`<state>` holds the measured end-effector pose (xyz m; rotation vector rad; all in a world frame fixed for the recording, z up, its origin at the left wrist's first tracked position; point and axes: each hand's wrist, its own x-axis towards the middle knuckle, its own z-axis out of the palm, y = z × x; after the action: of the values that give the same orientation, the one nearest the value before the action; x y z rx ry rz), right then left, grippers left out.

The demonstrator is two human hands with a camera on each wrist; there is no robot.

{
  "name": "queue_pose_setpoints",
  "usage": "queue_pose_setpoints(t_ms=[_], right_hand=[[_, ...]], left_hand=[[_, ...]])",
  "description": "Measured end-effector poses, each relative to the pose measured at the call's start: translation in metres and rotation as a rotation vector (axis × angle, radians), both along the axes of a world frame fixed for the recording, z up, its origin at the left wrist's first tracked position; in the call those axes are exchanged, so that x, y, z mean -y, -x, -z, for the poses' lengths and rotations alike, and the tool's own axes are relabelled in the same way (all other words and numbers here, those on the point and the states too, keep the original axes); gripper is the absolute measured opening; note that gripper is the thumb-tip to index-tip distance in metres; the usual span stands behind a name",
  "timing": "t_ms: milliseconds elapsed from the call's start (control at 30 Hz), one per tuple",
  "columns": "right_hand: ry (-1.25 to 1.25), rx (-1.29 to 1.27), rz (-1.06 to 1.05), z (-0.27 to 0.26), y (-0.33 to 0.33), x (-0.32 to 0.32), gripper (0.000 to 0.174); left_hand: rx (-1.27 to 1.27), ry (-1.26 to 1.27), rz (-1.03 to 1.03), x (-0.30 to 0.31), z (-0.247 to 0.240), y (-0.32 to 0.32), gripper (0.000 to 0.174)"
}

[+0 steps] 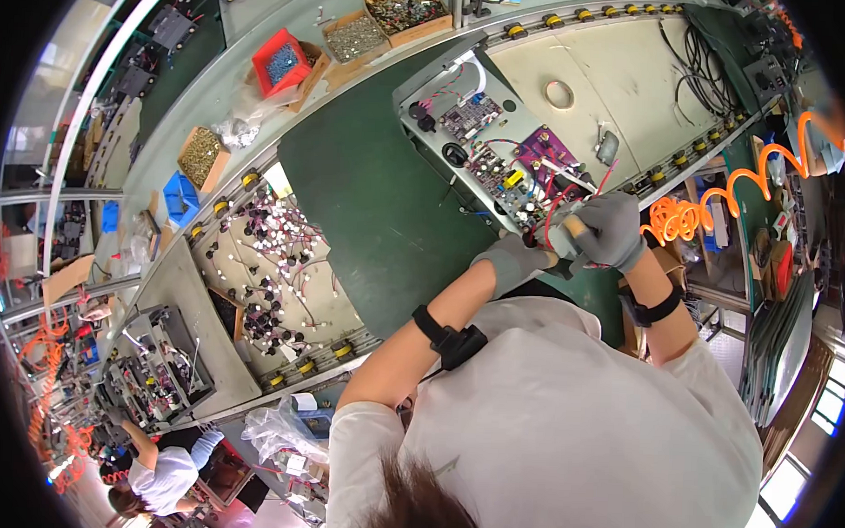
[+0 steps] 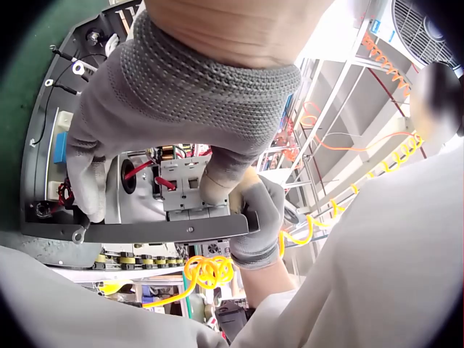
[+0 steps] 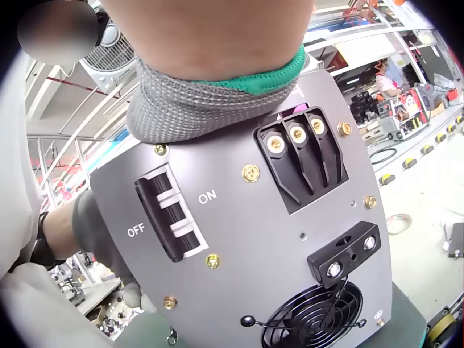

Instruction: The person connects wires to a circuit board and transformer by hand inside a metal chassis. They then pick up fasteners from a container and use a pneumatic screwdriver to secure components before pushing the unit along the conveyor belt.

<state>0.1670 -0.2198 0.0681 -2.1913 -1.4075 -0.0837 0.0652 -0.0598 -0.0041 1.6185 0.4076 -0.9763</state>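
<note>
The grey circuit breaker [image 2: 185,174] is sitting inside the open chassis [image 2: 145,231], directly under one fingertip of the left hand [image 2: 185,119]. That hand is spreading its digits, one resting on the breaker and another reaching down near a ring terminal [image 2: 80,234] by the chassis lip. The right hand [image 1: 605,231] is bending around the edge of the end panel [image 3: 239,232], near the breaker; whether its partly hidden fingertips are grasping anything, I cannot tell
</note>
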Motion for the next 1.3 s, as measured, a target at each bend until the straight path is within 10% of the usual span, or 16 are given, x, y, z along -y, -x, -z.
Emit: queue_pose_setpoints(t_ms=[333,500,567,700,800,967,1067,1133,1300], right_hand=[[0.153,-0.045,0.057,-0.004,-0.018,0.016,0.02],[0.201,-0.121,0.165,-0.004,-0.025,0.021,0.022],[0.266,-0.109,0.168,-0.004,-0.03,0.026,0.022],[0.259,-0.185,0.256,-0.005,-0.033,0.031,0.026],[0.289,-0.3,0.307,-0.004,-0.041,0.036,0.027],[0.279,-0.294,0.324,-0.006,-0.043,0.036,0.03],[0.276,-0.408,0.373,0.003,-0.052,0.048,0.031],[0.201,-0.441,0.344,0.006,-0.055,0.051,0.034],[0.235,-0.396,0.38,0.002,-0.056,0.051,0.031]], left_hand=[[0.383,-0.108,-0.002,-0.021,0.017,0.009,0.058],[0.281,-0.471,-0.464,-0.043,0.072,0.019,0.039],[0.807,-0.728,-0.568,-0.032,0.087,0.012,0.042],[0.99,-0.658,-0.498,-0.02,0.106,-0.007,0.032],[0.474,0.218,-0.731,-0.027,0.102,-0.002,0.023],[0.322,-0.128,-0.596,-0.036,0.123,0.015,0.021],[0.574,0.182,-0.417,0.016,0.171,-0.002,0.025],[0.463,0.122,-0.236,0.024,0.121,-0.01,0.026],[0.398,0.294,-0.35,0.062,0.112,-0.039,0.031]])
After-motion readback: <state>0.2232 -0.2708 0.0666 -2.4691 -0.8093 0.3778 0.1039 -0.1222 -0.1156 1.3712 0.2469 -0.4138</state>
